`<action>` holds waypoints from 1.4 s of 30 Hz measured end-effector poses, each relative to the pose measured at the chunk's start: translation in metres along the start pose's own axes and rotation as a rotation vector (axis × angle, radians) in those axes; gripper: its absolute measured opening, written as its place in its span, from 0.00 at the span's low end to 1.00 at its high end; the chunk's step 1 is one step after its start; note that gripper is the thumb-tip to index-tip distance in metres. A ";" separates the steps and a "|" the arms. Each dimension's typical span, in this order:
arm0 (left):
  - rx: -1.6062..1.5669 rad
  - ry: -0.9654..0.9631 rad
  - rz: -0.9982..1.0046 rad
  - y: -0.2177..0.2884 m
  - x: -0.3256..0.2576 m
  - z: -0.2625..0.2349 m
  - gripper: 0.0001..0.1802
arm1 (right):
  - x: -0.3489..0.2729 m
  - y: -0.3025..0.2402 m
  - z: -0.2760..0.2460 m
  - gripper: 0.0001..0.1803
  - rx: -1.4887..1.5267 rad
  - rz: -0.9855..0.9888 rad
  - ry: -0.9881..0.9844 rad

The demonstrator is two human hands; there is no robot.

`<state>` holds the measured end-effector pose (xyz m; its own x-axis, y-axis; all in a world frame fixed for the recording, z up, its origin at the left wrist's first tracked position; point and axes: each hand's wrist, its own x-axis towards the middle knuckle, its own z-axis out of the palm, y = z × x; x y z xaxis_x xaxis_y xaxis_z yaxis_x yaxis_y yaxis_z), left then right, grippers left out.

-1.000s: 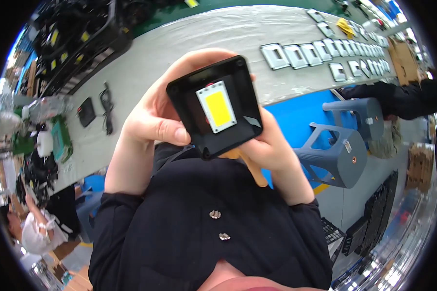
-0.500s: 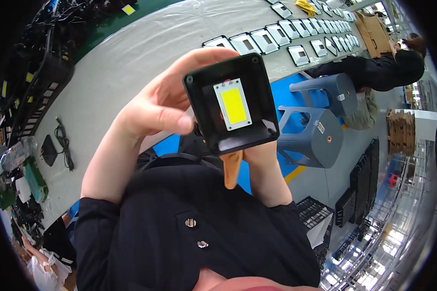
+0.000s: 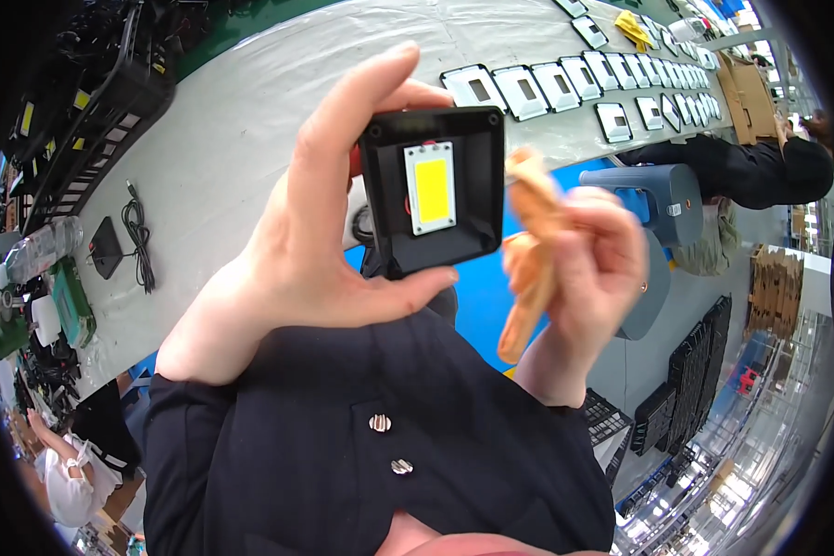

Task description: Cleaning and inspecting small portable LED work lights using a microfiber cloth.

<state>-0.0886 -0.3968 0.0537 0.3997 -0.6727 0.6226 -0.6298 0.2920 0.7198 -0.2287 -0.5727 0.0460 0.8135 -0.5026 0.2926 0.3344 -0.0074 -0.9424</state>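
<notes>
My left hand (image 3: 292,227) is closed around a black square lamp housing (image 3: 480,218), its thumb along the lower edge and its fingers at the left and upper edge. The housing's open face is turned up toward me. Inside it sits an LED chip (image 3: 431,190), a yellow rectangle on a pale plate with small corner holes. To the right of the housing and apart from it, my right hand (image 3: 604,264) pinches a crumpled tan-orange cloth (image 3: 531,255). The cloth hangs down and is slightly blurred.
Rows of white-and-black lamp frames (image 3: 558,85) lie on the covered table (image 3: 250,93). A black adapter (image 3: 105,248) with a coiled cable (image 3: 137,236) rests at left, near a dark crate (image 3: 111,120). Grey-blue stools (image 3: 653,199) stand at right; a co-worker (image 3: 760,171) sits beyond.
My right hand has come out from behind the housing and moved right with the cloth. My left thumb has shifted to the lower edge, and the housing has turned more upright.
</notes>
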 end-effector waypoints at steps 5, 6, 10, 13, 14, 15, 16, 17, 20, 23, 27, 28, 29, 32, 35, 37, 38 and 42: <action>0.181 -0.009 -0.075 0.014 -0.010 0.000 0.66 | 0.022 -0.028 0.050 0.11 -0.548 -0.376 -0.320; 0.202 -0.055 -0.063 0.016 -0.005 -0.003 0.66 | 0.026 -0.011 0.057 0.12 -0.624 -0.568 -0.338; 0.124 0.014 -0.081 0.006 -0.019 -0.002 0.66 | 0.006 -0.036 0.030 0.09 -0.484 -0.038 -0.429; 0.037 0.004 -0.015 0.007 -0.016 -0.002 0.65 | -0.010 -0.039 0.012 0.09 -0.112 0.125 0.095; 0.038 0.001 -0.014 0.007 -0.014 -0.001 0.65 | -0.004 -0.036 -0.001 0.15 -0.091 0.100 0.082; 0.005 -0.007 -0.013 0.007 -0.013 0.001 0.66 | -0.005 -0.031 -0.007 0.18 -0.194 0.105 0.092; -0.029 -0.017 -0.011 0.007 -0.012 0.002 0.66 | -0.005 -0.027 -0.010 0.21 -0.297 0.110 0.105; -0.035 -0.031 -0.009 0.006 -0.011 0.006 0.66 | -0.003 -0.014 -0.011 0.28 -0.337 -0.015 -0.049; -0.201 -0.012 -0.054 0.008 -0.012 0.014 0.66 | -0.002 0.006 -0.007 0.33 -0.205 0.116 -0.382; -0.283 0.016 -0.134 0.000 -0.009 0.025 0.59 | -0.008 0.031 0.002 0.29 0.214 0.216 -0.550; -0.227 -0.036 -0.116 -0.017 -0.003 0.034 0.60 | -0.010 0.056 -0.011 0.25 0.527 0.338 -0.435; -0.234 -0.047 -0.109 -0.019 0.000 0.036 0.60 | -0.010 0.058 -0.012 0.24 0.518 0.293 -0.397; -0.248 -0.062 -0.104 -0.019 0.000 0.038 0.61 | -0.012 0.057 -0.012 0.23 0.506 0.251 -0.353; -0.186 -0.079 0.040 -0.021 0.010 0.039 0.68 | -0.009 0.036 -0.004 0.20 0.663 0.266 -0.223; -0.227 -0.050 0.072 -0.013 0.018 0.040 0.71 | -0.008 0.026 0.003 0.20 0.736 0.304 -0.147; -0.251 -0.040 0.075 -0.012 0.022 0.040 0.72 | -0.008 0.045 -0.007 0.20 0.626 0.352 -0.237; -0.238 -0.042 0.098 -0.013 0.023 0.039 0.73 | -0.006 0.047 -0.007 0.20 0.616 0.249 -0.292; -0.321 -0.113 0.004 -0.018 0.021 0.032 0.78 | -0.007 0.038 -0.001 0.21 0.661 0.412 -0.058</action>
<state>-0.0909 -0.4380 0.0439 0.3095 -0.7371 0.6008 -0.3822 0.4821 0.7884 -0.2222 -0.5704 0.0075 0.9511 -0.3069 -0.0350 0.1991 0.6957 -0.6901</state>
